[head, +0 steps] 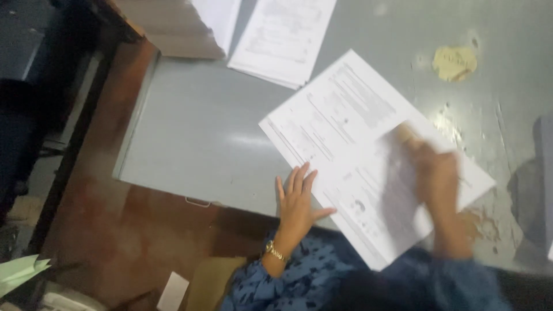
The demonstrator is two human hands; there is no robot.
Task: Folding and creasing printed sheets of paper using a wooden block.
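A stack of printed white sheets lies tilted on a grey metal desk. My left hand rests flat with fingers spread on the stack's lower left edge; a gold watch is on that wrist. My right hand, blurred by motion, is closed around a light wooden handle that sticks up from the fist above the right part of the top sheet. What is at the handle's lower end is hidden.
A second pile of printed papers lies at the desk's far edge, next to a brown folder. A torn yellowish patch marks the desk top right. Reddish floor lies left and below; a dark object sits at the right edge.
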